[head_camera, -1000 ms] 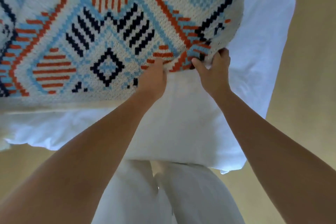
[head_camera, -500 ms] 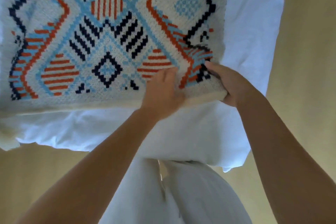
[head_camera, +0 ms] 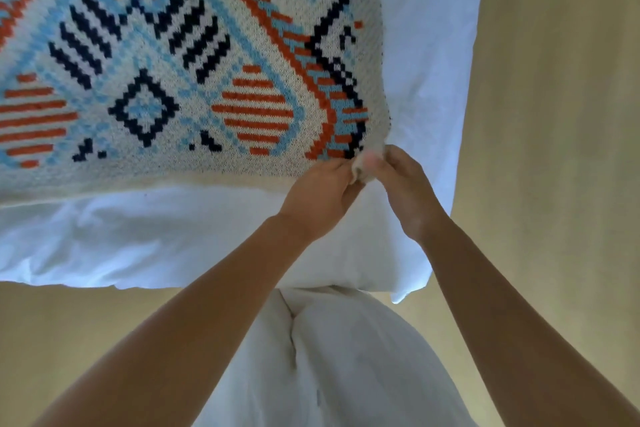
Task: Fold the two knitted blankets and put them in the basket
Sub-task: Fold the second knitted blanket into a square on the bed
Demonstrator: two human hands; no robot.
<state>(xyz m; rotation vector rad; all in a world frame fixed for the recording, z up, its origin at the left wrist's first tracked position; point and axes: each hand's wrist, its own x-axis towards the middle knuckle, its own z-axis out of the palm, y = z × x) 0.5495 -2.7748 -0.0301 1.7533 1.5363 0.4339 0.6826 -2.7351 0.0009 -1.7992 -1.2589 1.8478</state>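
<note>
A knitted blanket point(head_camera: 194, 80) with an orange, light blue, navy and cream geometric pattern lies spread flat on a white bed point(head_camera: 194, 232). Its near right corner sits close to the bed's corner. My left hand point(head_camera: 322, 191) and my right hand point(head_camera: 403, 180) meet at that corner, and both pinch the cream edge of the blanket between fingers and thumbs. Only one blanket shows. No basket is in view.
The white bedding point(head_camera: 429, 45) extends past the blanket on the right and the near side. A tan floor point(head_camera: 554, 149) lies to the right of the bed and in front of it. My white trousers point(head_camera: 329, 357) are pressed against the bed's near edge.
Both hands slid along the blanket's near edge to its right corner and closed on it together. The blanket's right edge now lies flatter and straighter.
</note>
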